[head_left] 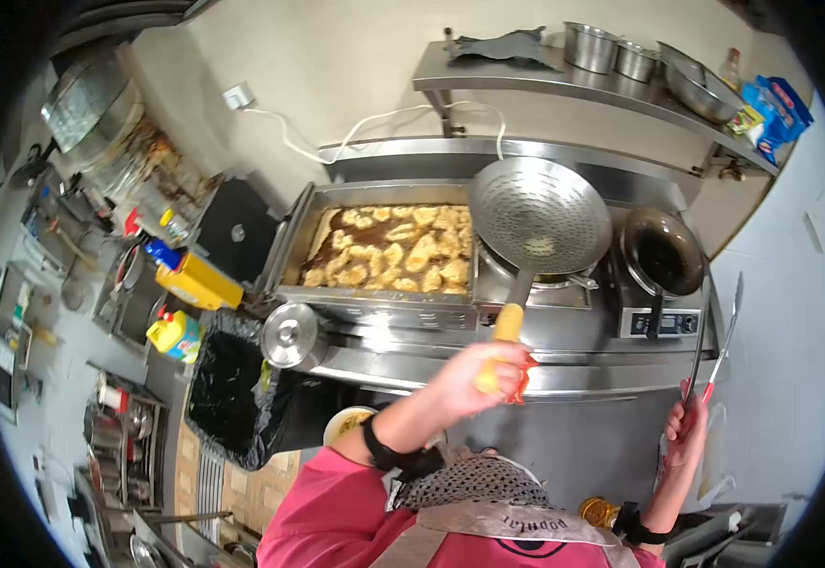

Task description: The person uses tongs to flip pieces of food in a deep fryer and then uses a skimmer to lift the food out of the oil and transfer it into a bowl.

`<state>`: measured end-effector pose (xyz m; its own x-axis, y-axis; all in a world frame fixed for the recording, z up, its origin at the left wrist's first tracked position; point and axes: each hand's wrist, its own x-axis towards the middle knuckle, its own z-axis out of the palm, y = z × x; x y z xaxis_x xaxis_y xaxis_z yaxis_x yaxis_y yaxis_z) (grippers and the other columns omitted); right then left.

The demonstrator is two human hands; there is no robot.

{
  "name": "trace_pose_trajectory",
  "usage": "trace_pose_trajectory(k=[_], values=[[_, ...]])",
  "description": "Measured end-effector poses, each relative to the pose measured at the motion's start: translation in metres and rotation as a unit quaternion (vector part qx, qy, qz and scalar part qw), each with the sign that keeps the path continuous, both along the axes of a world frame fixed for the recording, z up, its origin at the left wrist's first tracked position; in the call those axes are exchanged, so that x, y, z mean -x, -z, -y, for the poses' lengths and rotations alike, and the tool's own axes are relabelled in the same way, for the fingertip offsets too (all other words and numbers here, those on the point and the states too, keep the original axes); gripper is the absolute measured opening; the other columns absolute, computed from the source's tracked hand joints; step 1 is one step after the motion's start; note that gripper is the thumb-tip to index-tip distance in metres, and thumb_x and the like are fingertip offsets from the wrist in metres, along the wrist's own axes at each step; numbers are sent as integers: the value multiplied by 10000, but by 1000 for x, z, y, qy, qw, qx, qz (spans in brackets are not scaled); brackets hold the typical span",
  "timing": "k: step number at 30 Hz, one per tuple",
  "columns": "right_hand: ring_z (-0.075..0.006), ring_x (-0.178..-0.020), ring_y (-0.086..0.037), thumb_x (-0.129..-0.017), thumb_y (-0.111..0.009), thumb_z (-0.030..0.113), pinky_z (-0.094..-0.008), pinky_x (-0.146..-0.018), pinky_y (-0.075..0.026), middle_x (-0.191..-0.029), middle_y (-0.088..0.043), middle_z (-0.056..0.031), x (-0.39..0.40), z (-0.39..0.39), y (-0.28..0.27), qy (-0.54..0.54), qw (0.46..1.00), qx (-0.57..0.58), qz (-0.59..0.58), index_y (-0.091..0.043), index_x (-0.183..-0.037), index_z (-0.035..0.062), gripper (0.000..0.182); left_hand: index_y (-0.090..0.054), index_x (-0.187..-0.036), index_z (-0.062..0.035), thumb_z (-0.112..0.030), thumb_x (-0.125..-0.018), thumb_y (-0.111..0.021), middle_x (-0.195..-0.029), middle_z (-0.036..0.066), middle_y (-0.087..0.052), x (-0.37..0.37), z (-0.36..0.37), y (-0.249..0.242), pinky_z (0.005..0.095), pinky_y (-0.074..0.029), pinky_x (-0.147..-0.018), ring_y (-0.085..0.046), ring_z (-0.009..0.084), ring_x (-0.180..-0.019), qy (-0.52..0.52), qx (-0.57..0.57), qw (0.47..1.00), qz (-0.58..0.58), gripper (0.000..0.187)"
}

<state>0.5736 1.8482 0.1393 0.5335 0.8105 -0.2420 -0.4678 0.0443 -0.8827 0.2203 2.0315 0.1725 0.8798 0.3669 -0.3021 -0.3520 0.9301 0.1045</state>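
My left hand [483, 379] is wrapped round the yellow handle of a large perforated metal skimmer [540, 213], whose bowl is raised over the stove beside the fryer. Several golden battered pieces [394, 254] float in dark oil inside the rectangular fryer [375, 305], left of the skimmer. Off to the right, my right hand [686, 426] is closed on long metal tongs [727, 331] with a red part near the grip; their two arms are spread and point upward.
A dark wok [660, 254] sits on a burner at the right. Pots [590, 47] stand on the wall shelf [545, 83]. A lidded steel pot [291, 334], a black-lined bin [228, 388] and a yellow container [200, 281] are at the left.
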Motion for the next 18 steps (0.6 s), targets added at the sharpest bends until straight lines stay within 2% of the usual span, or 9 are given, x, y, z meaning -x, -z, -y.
trace_pose_trajectory(k=[2,3,6,9,10,14,15,17,18], values=[[-37,-463,-315,-894,-365,562,-174,-392,-243,-625,-408,27,-1,-11,2,-27,998,3,-50,-461,-1218,76,592,-481,-954,-17,-59,-819,-565,-694,-17,-478,35,4,-17,153,-318,-368,-411,12,-457,-30,0,994,-105,165],[-40,-467,-320,-894,-368,560,-175,-399,-250,-631,-409,26,5,-23,4,-21,999,-5,-42,-463,-1213,78,586,-472,-983,-7,-68,-820,-565,-700,-16,-472,52,12,-25,155,-316,-359,-411,9,-456,-28,-17,988,-152,197],[-54,-498,-351,-911,-404,490,-188,-437,-289,-673,-432,18,29,-53,13,-9,999,-36,-13,-462,-1203,68,517,-443,-1035,9,-62,-809,-567,-701,-12,-450,102,33,-18,151,-311,-352,-405,13,-442,-46,-33,996,-71,267],[-60,-519,-366,-920,-438,414,-198,-456,-303,-702,-449,12,53,-87,15,-38,992,-41,110,-461,-1196,50,457,-409,-1070,14,-20,-799,-537,-699,0,-427,145,51,-35,149,-292,-334,-383,20,-403,-101,-51,986,-124,302],[-50,-515,-364,-920,-458,371,-190,-446,-298,-700,-455,6,71,-99,-4,-29,998,-41,43,-461,-1191,37,430,-402,-1072,17,-1,-793,-523,-701,9,-423,162,52,-33,157,-279,-323,-369,22,-386,-121,-50,985,-111,304],[-31,-478,-340,-926,-434,398,-173,-402,-255,-677,-441,12,105,-135,-14,-145,985,5,88,-469,-1174,36,440,-382,-1073,33,50,-774,-496,-699,32,-409,234,46,-19,178,-266,-305,-371,44,-385,-200,-52,975,-84,320],[-25,-472,-331,-909,-482,378,-171,-392,-231,-665,-438,18,120,-145,-13,-161,981,2,106,-495,-1156,61,401,-381,-1072,34,52,-772,-497,-696,31,-406,252,42,-12,177,-268,-309,-378,49,-395,-215,-56,971,-86,322],[-52,-501,-416,-870,-566,321,-210,-417,-327,-673,-480,19,152,-167,-18,-213,933,58,283,-542,-1102,68,344,-416,-1051,8,42,-770,-519,-703,29,-420,283,34,4,185,-284,-329,-389,61,-416,-236,-70,961,-125,301],[-99,-537,-485,-830,-609,282,-252,-460,-382,-691,-527,0,171,-184,-11,-185,874,-8,448,-559,-1075,65,331,-433,-1037,-6,34,-771,-532,-710,30,-428,298,29,13,188,-297,-342,-392,63,-424,-241,-70,958,-141,287]])
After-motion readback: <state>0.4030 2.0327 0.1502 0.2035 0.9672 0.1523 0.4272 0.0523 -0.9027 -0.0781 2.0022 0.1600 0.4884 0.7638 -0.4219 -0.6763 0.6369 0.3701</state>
